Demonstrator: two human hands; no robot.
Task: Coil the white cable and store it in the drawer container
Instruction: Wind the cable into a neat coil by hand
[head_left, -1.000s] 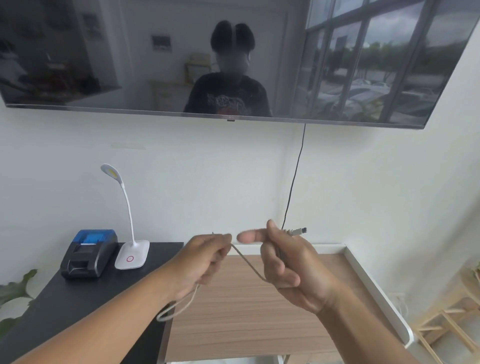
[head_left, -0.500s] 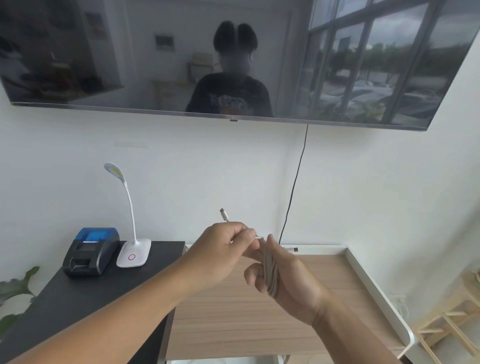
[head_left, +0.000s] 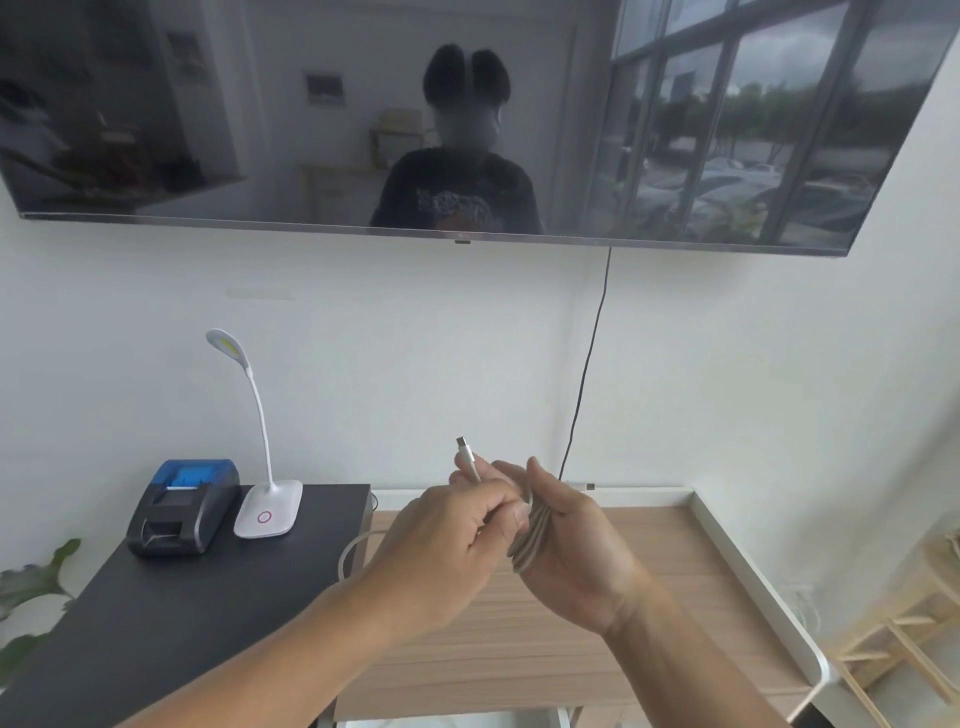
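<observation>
The white cable is wound in several loops around my right hand, which is held palm-up above the wooden table. My left hand pinches the cable's free end just left of those loops. The small metal plug of that end sticks up above my left fingers. A loose loop of cable shows beside my left wrist. The other plug pokes out behind my right hand. No drawer container is in view.
A wooden table top with a raised white rim lies under my hands. To the left a black table carries a blue-and-black receipt printer and a white desk lamp. A black cord hangs from the wall-mounted screen.
The slack cable that hung between my hands has been wound onto my right hand. My left hand has come in against the right hand, and the free plug now points up.
</observation>
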